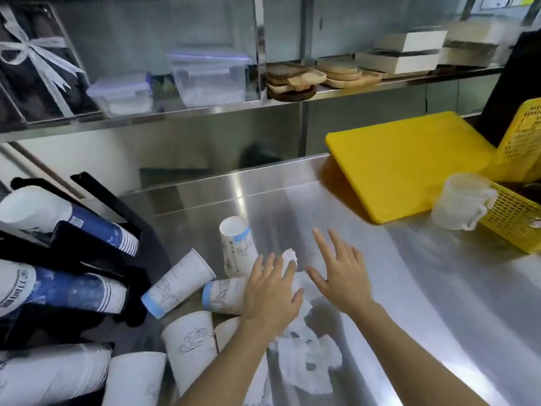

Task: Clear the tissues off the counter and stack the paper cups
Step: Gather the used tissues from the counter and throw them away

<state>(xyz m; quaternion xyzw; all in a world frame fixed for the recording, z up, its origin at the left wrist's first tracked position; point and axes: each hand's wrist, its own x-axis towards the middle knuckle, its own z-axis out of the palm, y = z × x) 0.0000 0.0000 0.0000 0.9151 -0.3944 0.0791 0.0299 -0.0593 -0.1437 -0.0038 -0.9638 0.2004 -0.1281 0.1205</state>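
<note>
Tissues (307,358): crumpled white sheets lying flat on the steel counter (424,288) at the near edge, trailing forward to a small wad (289,256) between the two hands.

Left hand (270,297): reaching forward, palm down, fingers (288,272) loosely spread and resting over the trailing tissue; whether they are pinching it cannot be told. The heel of the hand is lying against a tipped paper cup (224,295).

Right hand (341,276): hovering palm down just beside the wad, fingers splayed wide, holding nothing.

Paper cups: several are lying on their sides left of the hands; one (235,247) is standing mouth-up just beyond the left fingertips; others (190,347) are sitting near the front edge. Stacked sleeves are resting in the black rack (96,200) far left.

Risks, as judged:
- Left wrist is crowding the tipped cups; a sweeping gather is likely to roll them toward the counter edge.
- Upright cup is standing close to the wad; a grab could topple it.
- Thin tissue is apt to tear or leave scraps if dragged across steel.

Yellow cutting board (409,168) and basket (515,218) are sitting well apart, right.
</note>
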